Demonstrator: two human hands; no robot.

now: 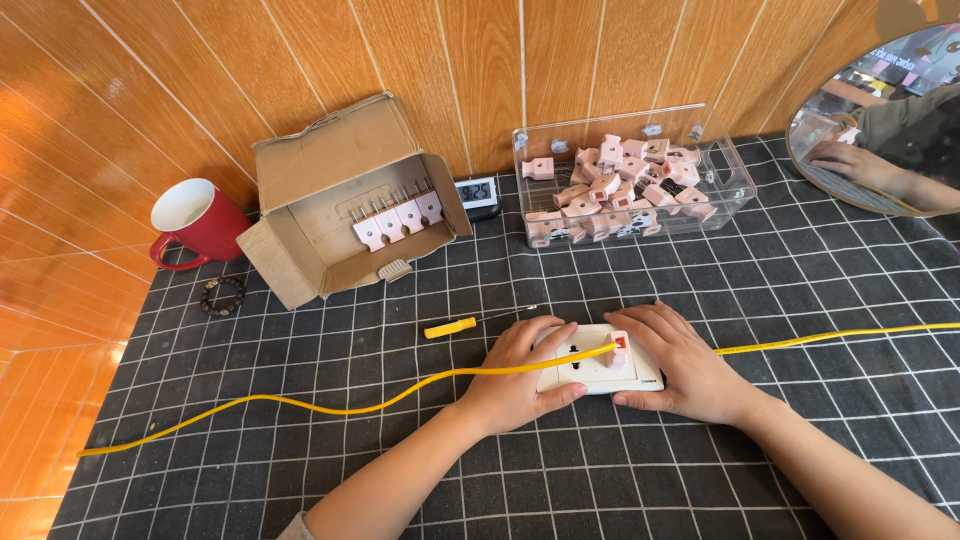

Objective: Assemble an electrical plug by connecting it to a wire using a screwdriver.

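1. White socket plate, lying flat on the black grid-patterned tabletop, lower centre of the frame, framed by both hands.
2. Left hand: rests on the plate's left edge, fingers curled over its top and thumb along its near side; grip closed on the plate.
3. Right hand: covers the plate's right edge, fingers bent toward a small pink plug that sits on the plate; whether the grip clasps the plug or only the plate cannot be told.
4. Yellow cable: runs from the lower left of the frame over the left hand to the pink plug; a further yellow length leaves behind the right hand toward the right edge.
5. Yellow-handled screwdriver: just left of the left hand, lying on the tabletop.
6. Clear plastic box, upper right of centre: holds a heap of pink plugs.
7. Open cardboard box, upper left of centre: a row of pink plugs stands inside.
8. Small digital clock: between the two boxes, against the wood-panelled wall.
9. Red mug, upper left; a dark bead bracelet lies just below it.
10. Round mirror, upper right corner.
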